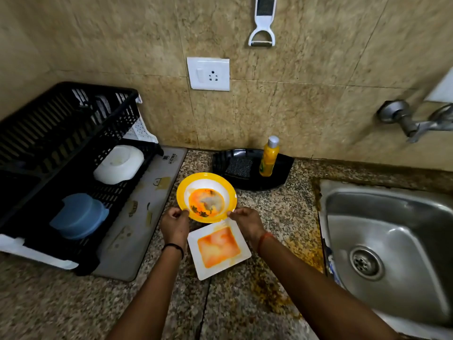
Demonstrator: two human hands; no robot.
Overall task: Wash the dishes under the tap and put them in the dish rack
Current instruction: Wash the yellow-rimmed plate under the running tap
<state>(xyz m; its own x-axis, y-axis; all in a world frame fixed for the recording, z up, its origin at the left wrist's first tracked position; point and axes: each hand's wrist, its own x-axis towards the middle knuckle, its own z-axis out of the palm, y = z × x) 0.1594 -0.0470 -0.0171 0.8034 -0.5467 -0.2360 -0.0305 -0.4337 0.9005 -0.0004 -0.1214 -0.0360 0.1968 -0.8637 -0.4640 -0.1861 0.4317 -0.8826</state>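
A yellow-rimmed bowl [206, 196] with orange food remains sits mid-counter. My left hand [174, 224] pinches its near-left rim and my right hand [246, 222] pinches its near-right rim. Just in front lies a white square plate [219, 250] smeared orange, partly under the bowl's edge. The black dish rack [61, 153] stands at the left, holding an upturned white bowl [119, 164] and a blue lidded container [79, 215]. The steel sink [389, 244] is at the right, with the tap [414, 123] on the wall above it.
A black tray [282, 175] behind the bowl carries a scrub pad [239, 166] and a yellow soap bottle [269, 157]. A grey drying mat [137, 217] lies under the rack. A wall socket [208, 73] and a hanging peeler [262, 23] are on the tiled wall.
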